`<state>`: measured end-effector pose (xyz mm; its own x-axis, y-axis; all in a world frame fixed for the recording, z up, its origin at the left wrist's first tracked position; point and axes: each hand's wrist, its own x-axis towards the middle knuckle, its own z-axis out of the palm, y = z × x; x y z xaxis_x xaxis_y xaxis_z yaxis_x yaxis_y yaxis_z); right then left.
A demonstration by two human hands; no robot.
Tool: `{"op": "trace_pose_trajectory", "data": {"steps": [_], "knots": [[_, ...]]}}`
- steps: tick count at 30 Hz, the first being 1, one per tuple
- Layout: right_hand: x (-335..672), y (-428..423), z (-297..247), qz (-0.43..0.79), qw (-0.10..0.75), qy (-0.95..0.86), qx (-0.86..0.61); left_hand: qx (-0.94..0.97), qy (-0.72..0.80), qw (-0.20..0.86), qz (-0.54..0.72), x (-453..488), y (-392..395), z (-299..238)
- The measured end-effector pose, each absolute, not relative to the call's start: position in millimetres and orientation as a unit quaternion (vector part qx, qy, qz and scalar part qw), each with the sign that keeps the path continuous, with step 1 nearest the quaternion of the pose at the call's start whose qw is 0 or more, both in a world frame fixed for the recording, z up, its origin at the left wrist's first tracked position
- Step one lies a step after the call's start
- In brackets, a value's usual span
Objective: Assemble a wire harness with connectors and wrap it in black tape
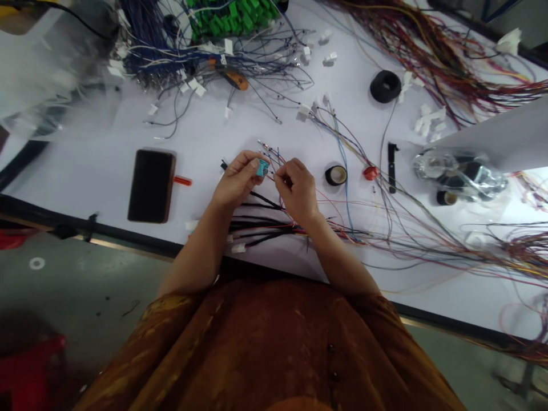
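Observation:
My left hand (237, 180) is closed on a small teal connector (262, 167), held between thumb and fingertips above the white table (98, 188). My right hand (297, 191) is just to its right, fingers pinched on thin wires (274, 160) that lead to the connector. A bundle of black and red wires (261, 228) lies under both wrists and runs off to the right.
A dark phone (151, 185) and a small orange piece (182, 181) lie to the left. Tape rolls (336, 175) (385, 86), a red clip (370, 172), a clear plastic bag (460, 171), white connectors (428, 121), green connectors (231, 17) and tangled wire looms (449, 57) surround the hands.

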<state>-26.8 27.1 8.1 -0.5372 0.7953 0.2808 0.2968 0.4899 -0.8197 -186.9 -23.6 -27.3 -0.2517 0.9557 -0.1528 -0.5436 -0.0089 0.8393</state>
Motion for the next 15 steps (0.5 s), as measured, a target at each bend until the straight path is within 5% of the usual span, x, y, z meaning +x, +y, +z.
{"op": "trace_pose_trajectory", "data": {"steps": [15], "knots": [[-29, 22, 0, 0.266, 0.201, -0.862, -0.382, 0.352, 0.488, 0.505, 0.618, -184, -25, -37]]}}
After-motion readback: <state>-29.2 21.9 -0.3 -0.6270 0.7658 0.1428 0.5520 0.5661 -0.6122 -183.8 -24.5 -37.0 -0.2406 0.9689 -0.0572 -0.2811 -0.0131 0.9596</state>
